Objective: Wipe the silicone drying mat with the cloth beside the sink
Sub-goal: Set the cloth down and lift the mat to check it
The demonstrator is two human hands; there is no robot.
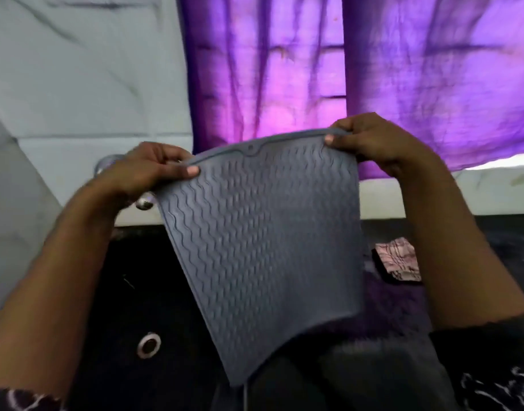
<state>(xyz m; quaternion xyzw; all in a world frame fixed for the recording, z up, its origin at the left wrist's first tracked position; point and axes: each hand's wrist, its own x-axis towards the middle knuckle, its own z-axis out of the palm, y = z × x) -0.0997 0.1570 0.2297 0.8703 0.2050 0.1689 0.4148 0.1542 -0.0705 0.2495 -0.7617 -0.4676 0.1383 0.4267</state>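
A grey silicone drying mat (263, 247) with wavy ridges hangs upright in the air over the dark counter. My left hand (148, 170) pinches its top left corner and my right hand (370, 143) pinches its top right corner. The mat's lower edge curls slightly near my body. A folded pink-and-dark patterned cloth (398, 262) lies on the counter to the right of the mat, partly hidden behind my right forearm.
A black sink (130, 307) with a metal drain ring (148, 345) lies below left. A chrome tap (143, 201) pokes out behind my left hand. Purple curtains (314, 69) hang behind, above a white sill (492, 188). White tiled wall at left.
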